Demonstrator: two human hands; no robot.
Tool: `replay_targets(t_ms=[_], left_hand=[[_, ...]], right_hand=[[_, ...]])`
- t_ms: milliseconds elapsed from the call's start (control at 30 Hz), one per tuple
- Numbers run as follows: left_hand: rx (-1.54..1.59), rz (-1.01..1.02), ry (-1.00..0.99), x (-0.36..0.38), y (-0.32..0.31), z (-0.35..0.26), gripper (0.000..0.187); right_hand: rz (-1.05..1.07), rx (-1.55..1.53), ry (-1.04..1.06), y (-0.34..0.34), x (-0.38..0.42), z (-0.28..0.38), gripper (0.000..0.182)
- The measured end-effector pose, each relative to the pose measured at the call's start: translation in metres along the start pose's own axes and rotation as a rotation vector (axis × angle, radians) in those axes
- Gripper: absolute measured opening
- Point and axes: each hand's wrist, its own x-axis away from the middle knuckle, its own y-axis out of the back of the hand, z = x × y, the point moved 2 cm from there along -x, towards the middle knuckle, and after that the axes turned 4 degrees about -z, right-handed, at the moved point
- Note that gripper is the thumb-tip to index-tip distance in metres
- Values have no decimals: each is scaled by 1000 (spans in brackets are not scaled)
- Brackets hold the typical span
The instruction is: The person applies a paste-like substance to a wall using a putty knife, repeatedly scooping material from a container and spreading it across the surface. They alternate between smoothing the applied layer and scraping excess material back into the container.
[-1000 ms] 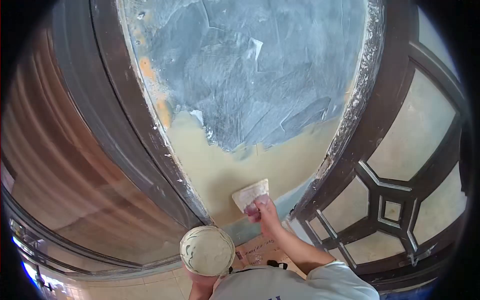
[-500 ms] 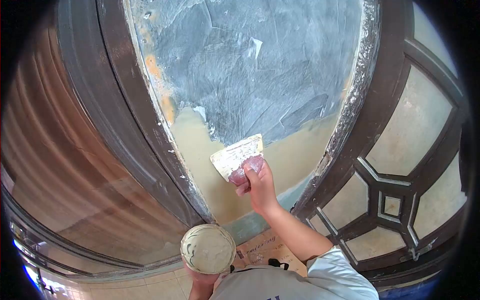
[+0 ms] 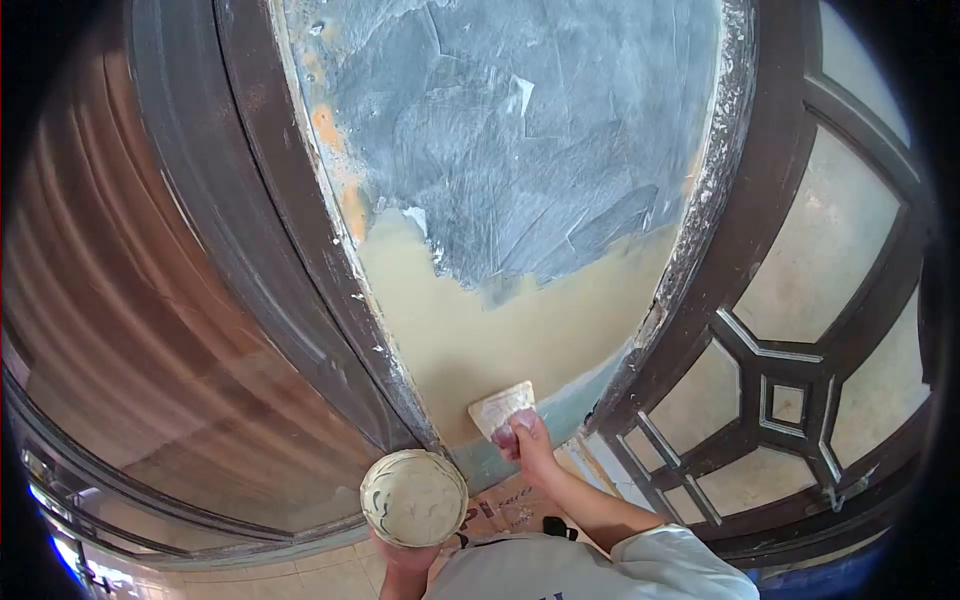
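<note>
Showing in the head view near the bottom edge of the wall (image 3: 540,200), a spreader (image 3: 493,408) is clamped in the right hand (image 3: 527,441). By the wall's lower left corner, a bowl (image 3: 370,515) of paste (image 3: 420,495) is grasped from beneath by the left hand (image 3: 406,555).

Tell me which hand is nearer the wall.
Right. The right hand is at the lower part of the wall, holding a scraper; the left hand is farther back, beneath a bowl.
</note>
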Motion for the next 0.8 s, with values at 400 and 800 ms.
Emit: replay_targets(t_ms=[400,800], left_hand=[[97,15,-107,24,17,45,93],[719,-144,483,36,31,49,93]], right_hand=[[293,-100,342,-101,40,156,20],[145,-127,213,-75,26,89,17]])
